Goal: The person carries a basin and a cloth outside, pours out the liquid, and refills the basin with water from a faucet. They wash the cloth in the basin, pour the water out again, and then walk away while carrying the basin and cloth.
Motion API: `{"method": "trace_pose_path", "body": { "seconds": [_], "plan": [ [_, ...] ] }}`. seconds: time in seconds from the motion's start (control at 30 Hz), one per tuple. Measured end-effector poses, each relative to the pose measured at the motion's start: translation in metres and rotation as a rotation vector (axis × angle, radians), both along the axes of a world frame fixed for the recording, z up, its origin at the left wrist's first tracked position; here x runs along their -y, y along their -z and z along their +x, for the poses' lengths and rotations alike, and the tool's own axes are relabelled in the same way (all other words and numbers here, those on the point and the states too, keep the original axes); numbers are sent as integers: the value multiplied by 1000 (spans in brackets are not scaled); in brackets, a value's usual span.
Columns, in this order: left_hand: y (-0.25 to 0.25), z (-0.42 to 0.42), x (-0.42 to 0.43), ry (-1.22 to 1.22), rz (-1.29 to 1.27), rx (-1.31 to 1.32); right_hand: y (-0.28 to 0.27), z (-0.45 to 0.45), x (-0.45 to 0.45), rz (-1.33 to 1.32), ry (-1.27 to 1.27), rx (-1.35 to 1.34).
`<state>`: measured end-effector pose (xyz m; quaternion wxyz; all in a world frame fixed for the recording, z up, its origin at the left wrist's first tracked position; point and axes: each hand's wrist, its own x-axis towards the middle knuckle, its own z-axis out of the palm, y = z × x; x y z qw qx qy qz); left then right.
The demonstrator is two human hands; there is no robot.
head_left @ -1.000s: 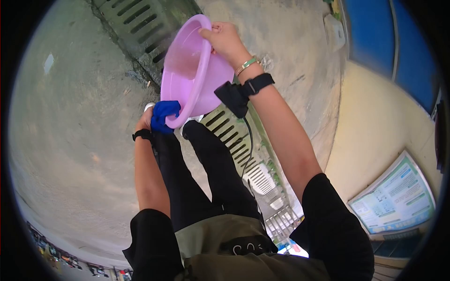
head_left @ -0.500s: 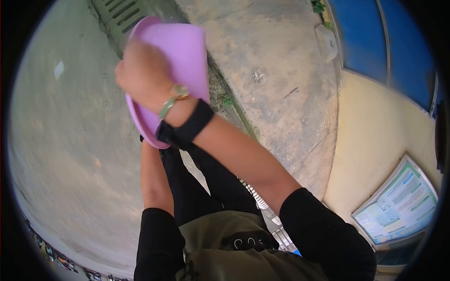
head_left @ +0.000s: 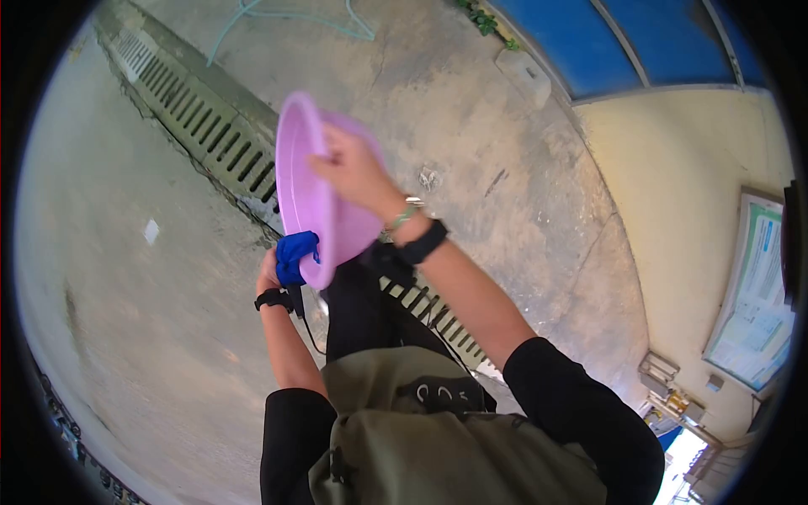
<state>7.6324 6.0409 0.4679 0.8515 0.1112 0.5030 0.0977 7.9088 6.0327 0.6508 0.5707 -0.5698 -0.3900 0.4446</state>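
Note:
A pink plastic basin (head_left: 303, 185) is held tilted on its side in front of my legs, its opening turned to the left. My right hand (head_left: 358, 168) grips the basin's rim, thumb on the inner side and fingers round the outside; it is slightly blurred. At the lower end of the rim, my left hand (head_left: 268, 268) is closed on a bunched blue cloth (head_left: 295, 252), which lies against the basin's edge. The cloth hides most of the left fingers. Both wrists carry black bands.
A slotted drain cover (head_left: 202, 126) runs diagonally across the concrete ground (head_left: 505, 219). A light-blue hose (head_left: 295, 14) lies at the top. On the right stand a cream wall (head_left: 682, 177) with blue panels and a notice board (head_left: 749, 290).
The basin has turned so its inside shows, and my right hand has moved right along with it. My left hand and the blue cloth, hidden before, now show. The view has shifted.

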Motion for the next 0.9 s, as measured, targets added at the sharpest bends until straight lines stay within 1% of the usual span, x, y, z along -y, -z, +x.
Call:
{"method": "trace_pose_path", "body": {
  "seconds": [0.03,0.1,0.13,0.17,0.23,0.27,0.3,0.37,0.4,0.43,0.47,0.5,0.57,0.6,0.63,0.7,0.73,0.77,0.8,0.87,0.9],
  "plan": [
    [-29,15,-9,4,63,19,-8,27,15,33,22,-94],
    [-70,35,-27,39,135,68,-46,68,59,-87,94,-150],
    [-90,45,-35,71,172,104,-53,86,84,-121,155,-178],
    [-109,59,-42,73,214,24,-54,103,104,-153,212,-202],
    [-135,86,-58,129,382,8,-57,130,140,-228,330,-152],
    [-146,102,-66,174,501,-10,-53,143,150,-209,353,-150],
    [-157,124,-77,195,516,6,-46,161,155,-231,391,-198],
    [-178,149,-96,355,680,119,-37,176,161,-234,455,-233],
    [-191,184,-106,379,679,138,-34,200,154,-239,488,-231],
    [-188,204,-112,282,641,160,-36,222,143,-229,517,-217],
    [-190,225,-125,276,600,208,-39,242,131,-230,582,-240],
    [-198,253,-134,263,553,257,-42,266,120,-207,595,-224],
    [-208,297,-148,263,339,383,-50,308,106,-177,706,-223],
    [-230,335,-146,131,302,303,-58,338,98,-150,702,-206],
    [-251,372,-150,183,277,367,-66,363,98,-181,753,-175],
    [-271,432,-163,303,120,328,-79,408,104,-228,814,-169],
    [-281,460,-169,411,239,212,-84,428,109,-209,884,-117],
    [-298,491,-172,505,297,139,-91,448,113,-187,955,-65],
    [-300,477,-174,511,321,146,-104,429,115,-162,967,-55],
    [-308,507,-181,528,368,122,-122,449,116,-256,1011,-29],
    [-322,528,-183,483,375,152,-125,463,110,-245,1022,-41]
  ]
}}
